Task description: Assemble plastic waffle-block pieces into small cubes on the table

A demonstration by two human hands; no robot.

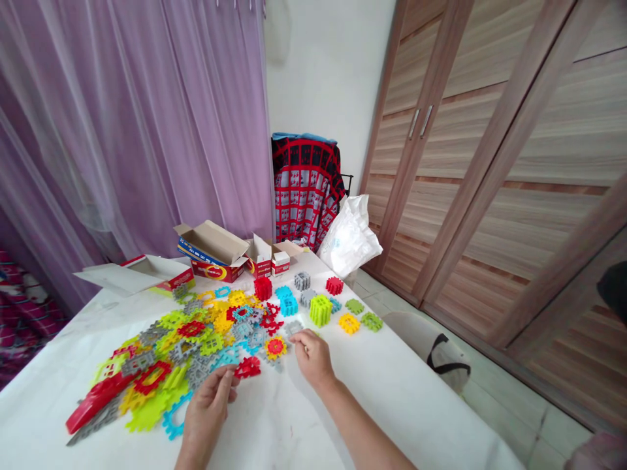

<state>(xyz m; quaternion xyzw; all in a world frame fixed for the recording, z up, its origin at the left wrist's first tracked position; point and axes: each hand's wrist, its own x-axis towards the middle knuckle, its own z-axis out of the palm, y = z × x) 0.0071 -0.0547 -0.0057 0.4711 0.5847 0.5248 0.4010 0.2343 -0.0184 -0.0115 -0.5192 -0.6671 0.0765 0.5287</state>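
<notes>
My left hand [211, 399] is at the near edge of the pile, thumb and fingers pinched at the end of a red toothed plastic building piece [248, 367]. My right hand [313, 357] is curled closed over the white table to the right; what its fingers hold, if anything, is hidden. A grey toothed piece [294, 328] lies just beyond its fingertips. Between the hands is a yellow gear-shaped piece with a red centre [275, 348]. Left of them spreads a heap of interlocking pieces [196, 349] in red, yellow, green, blue and grey.
Sorted stacks stand beyond my right hand: green [320, 311], blue [287, 301], red [263, 288] and grey [302, 281]. Open cardboard boxes [213, 248] line the back. A white plastic bag [350, 238] is at the table's [392, 385] far right corner.
</notes>
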